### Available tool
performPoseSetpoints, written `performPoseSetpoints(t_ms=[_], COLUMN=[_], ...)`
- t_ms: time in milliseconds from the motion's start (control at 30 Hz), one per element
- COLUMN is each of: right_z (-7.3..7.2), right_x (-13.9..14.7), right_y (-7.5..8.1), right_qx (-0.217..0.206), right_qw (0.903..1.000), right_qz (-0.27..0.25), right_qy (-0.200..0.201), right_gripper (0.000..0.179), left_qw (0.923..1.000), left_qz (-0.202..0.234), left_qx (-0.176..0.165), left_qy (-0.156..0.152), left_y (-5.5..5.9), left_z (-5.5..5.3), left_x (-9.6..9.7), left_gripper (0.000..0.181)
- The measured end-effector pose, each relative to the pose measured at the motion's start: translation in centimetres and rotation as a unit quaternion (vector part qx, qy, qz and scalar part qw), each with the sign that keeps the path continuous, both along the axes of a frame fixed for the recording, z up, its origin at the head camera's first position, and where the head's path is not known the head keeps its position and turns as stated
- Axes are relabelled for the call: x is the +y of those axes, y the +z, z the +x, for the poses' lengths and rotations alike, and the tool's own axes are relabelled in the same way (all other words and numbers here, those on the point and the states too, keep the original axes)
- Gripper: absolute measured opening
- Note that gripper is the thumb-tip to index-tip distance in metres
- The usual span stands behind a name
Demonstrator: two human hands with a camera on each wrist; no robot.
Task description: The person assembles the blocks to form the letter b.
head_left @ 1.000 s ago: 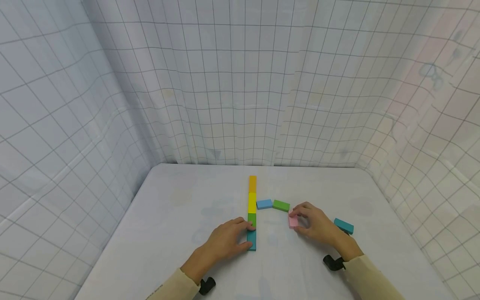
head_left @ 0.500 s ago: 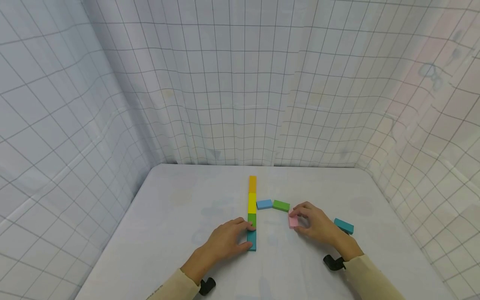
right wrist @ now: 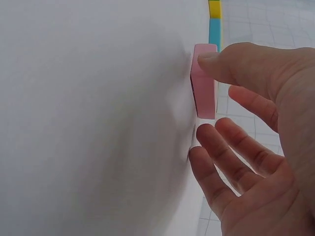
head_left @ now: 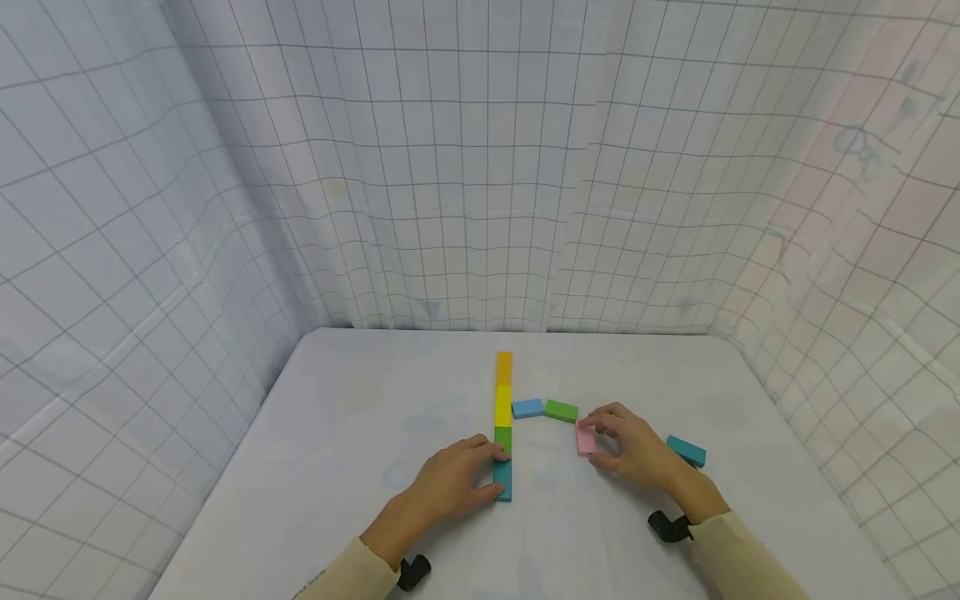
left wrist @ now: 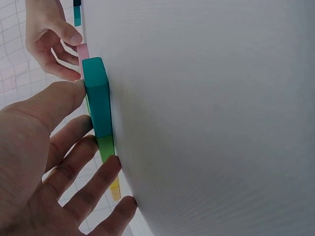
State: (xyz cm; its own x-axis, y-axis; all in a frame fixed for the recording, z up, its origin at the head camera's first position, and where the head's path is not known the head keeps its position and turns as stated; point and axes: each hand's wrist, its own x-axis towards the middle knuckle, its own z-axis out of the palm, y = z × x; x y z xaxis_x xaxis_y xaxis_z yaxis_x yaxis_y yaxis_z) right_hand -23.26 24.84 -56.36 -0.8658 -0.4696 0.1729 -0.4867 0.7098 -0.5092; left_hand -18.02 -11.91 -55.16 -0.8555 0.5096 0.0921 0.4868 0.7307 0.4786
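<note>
My left hand [head_left: 453, 479] rests at the near end of a straight column of flat blocks. Its thumb and index fingertips touch the teal block [head_left: 502, 482] and the edge of the green block [head_left: 502, 438] beyond it; the other fingers are spread in the left wrist view. With thumb and index finger at its two ends, my right hand [head_left: 630, 446] pinches a pink block [right wrist: 203, 93] that lies on the table. Between the column and the pink block, a light blue block [head_left: 528, 408] and a second green block [head_left: 561, 411] form a bent row.
Farther up the column lie a yellow block [head_left: 503, 406] and an orange block [head_left: 505, 367]. A loose teal block [head_left: 686, 451] sits just beyond my right wrist. White grid-patterned curtains [head_left: 465, 183] enclose the white table [head_left: 375, 375] at the back and sides.
The view shifts very slightly. Both hands and all blocks keep their places.
</note>
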Motion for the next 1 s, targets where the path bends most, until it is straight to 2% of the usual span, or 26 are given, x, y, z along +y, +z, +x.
performPoseSetpoints(t_ms=[200, 400, 700, 1000], right_z=[0.5, 0.9, 2.1, 3.1], right_x=[0.4, 1.1, 3.3, 6.5], right_y=[0.5, 1.0, 1.1, 1.3], right_qx=[-0.003, -0.003, 0.038, 0.042], right_qw=[1.0000, 0.9999, 0.9987, 0.9974], right_qz=[0.001, -0.004, -0.010, 0.001], right_qy=[-0.005, -0.014, -0.032, -0.058], right_gripper=[0.056, 0.056, 0.055, 0.054], left_qw=[1.0000, 1.0000, 0.9999, 0.9999], left_qz=[-0.005, 0.000, 0.007, 0.006], left_qx=[-0.002, 0.004, 0.003, -0.008], left_qy=[0.001, -0.004, -0.009, -0.004], left_y=[-0.2, 0.2, 0.2, 0.0], left_z=[-0.1, 0.0, 0.0, -0.2], left_x=[0.0, -0.1, -0.1, -0.1], left_gripper=[0.043, 0.045, 0.045, 0.043])
